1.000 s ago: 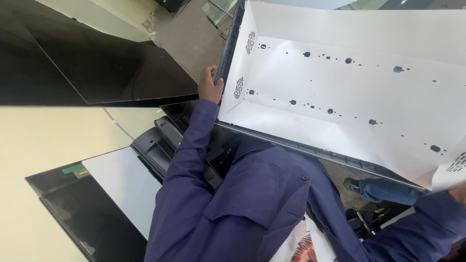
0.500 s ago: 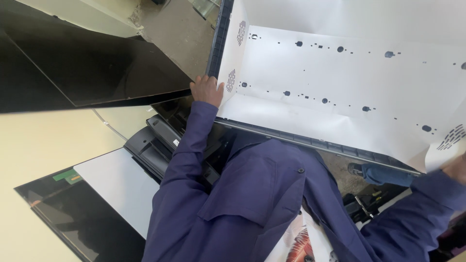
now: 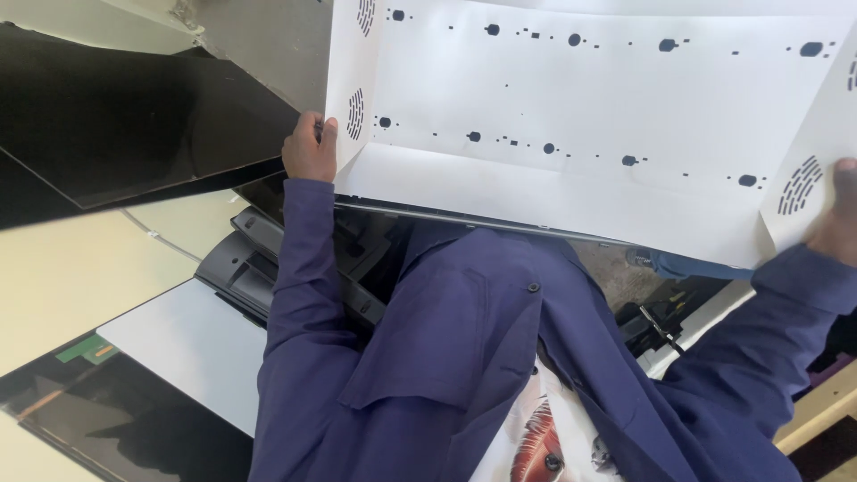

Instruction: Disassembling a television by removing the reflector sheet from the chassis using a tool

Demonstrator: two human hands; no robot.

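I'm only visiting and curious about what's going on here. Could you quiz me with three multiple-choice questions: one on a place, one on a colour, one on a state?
1. Where is the left hand?
A. On the white panel, at its side edge
B. In a pocket
C. On the floor

2. What colour is the sleeve?
A. Red
B. Dark blue
C. Yellow

3. How is the white panel held?
A. By both hands
B. Lying untouched
C. By one hand only

Answers:
1. A, its fingers wrap the edge beside the vent slots.
2. B, the cloth is plainly dark blue.
3. A, the right hand grips the opposite edge.
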